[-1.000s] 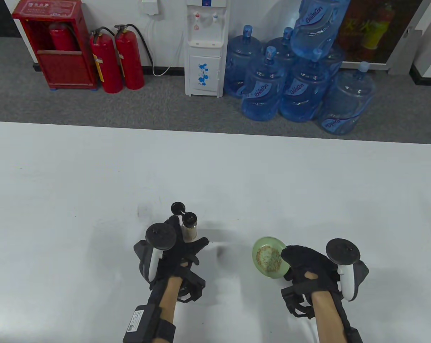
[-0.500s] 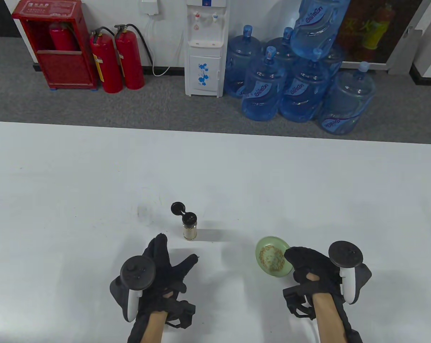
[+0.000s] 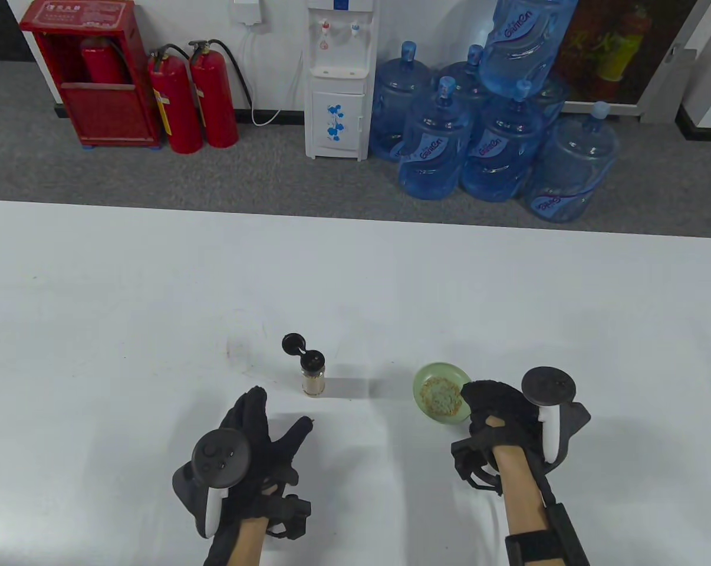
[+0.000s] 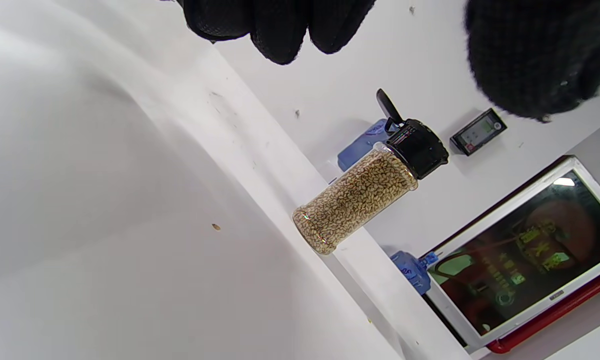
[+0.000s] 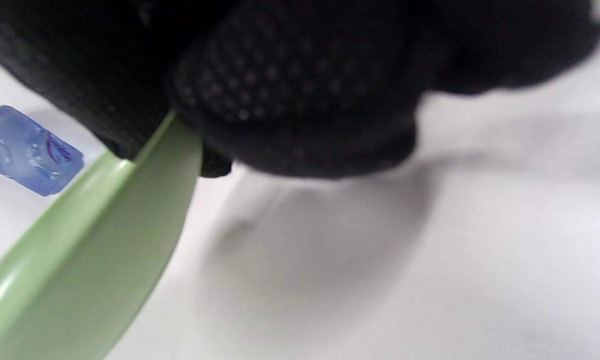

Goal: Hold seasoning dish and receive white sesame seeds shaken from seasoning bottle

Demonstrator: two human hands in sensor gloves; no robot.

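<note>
Your right hand [image 3: 497, 407] grips the green seasoning dish [image 3: 441, 391] by its near rim, to the right of the seasoning bottle [image 3: 313, 374]. It is probably light, stiff and slick; keep it level. Your left hand [image 3: 255, 433], fingers spread, holds nothing nearer you than the bottle.

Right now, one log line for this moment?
left hand: free | bottle: upright, lid open | right hand: holds dish | seeds in dish

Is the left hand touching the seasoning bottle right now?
Apart. In the table view, bare table shows between the left hand and the upright seasoning bottle; its fingers are spread.
</note>
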